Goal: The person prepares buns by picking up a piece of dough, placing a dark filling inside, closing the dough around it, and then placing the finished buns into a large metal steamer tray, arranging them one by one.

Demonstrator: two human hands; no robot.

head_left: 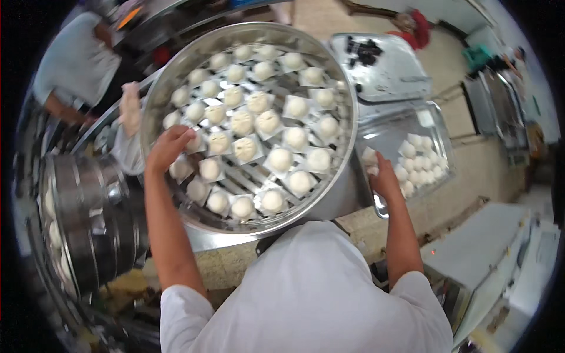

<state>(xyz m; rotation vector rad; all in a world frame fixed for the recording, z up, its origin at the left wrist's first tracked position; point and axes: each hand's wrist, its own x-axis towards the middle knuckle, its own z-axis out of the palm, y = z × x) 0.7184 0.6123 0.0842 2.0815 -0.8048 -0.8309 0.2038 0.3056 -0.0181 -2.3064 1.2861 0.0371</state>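
Observation:
A large round metal steamer tray (247,227) lies before me. It holds many pale dough buns on paper squares; several in the middle have pleated tops, such as a pleated bun (242,123), while those around them are smooth. My left hand (170,148) reaches over the left rim, its fingertips against a smooth bun (194,144); whether they grip it is unclear. To the right, my right hand (385,177) is closed around white dough buns (370,156) at the near left side of a rectangular metal tray (382,123). More smooth buns (417,165) sit clustered in that tray.
Beyond it, another metal tray (388,81) bears dark pieces (366,52). Stacked metal steamers (101,220) stand at the left, near a hanging pinkish-white cloth or bag (129,110). A person in a light shirt (77,57) bends at the upper left. A pale cabinet (476,247) is at the lower right.

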